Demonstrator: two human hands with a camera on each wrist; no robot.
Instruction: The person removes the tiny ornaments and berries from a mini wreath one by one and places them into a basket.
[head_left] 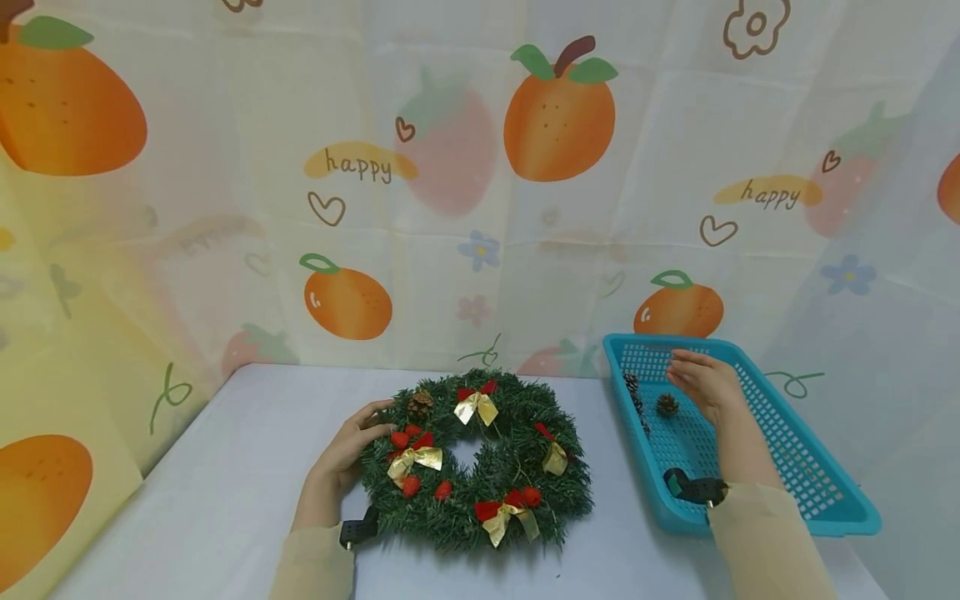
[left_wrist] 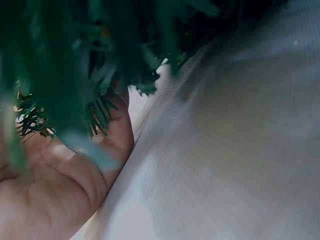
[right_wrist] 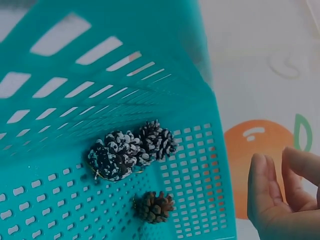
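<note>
A green wreath (head_left: 498, 467) lies on the white table, decorated with gold-and-red bows (head_left: 476, 406), red berries (head_left: 411, 486) and a pine cone (head_left: 421, 404) at its upper left. My left hand (head_left: 348, 450) grips the wreath's left edge, thumb near the berries; in the left wrist view the palm (left_wrist: 60, 190) shows below the needles, which hide the fingers. My right hand (head_left: 708, 390) hovers empty over the blue basket (head_left: 832, 527), fingers loosely bent. Inside the basket lie a brown pine cone (right_wrist: 156, 207) and several white-tipped pine cones (right_wrist: 116, 156) along one side.
The basket stands to the right of the wreath, its perforated walls rising around the cones. A printed cloth (head_left: 450, 292) with oranges hangs behind the table (head_left: 225, 483). Each wrist carries a black camera strap (head_left: 696, 490).
</note>
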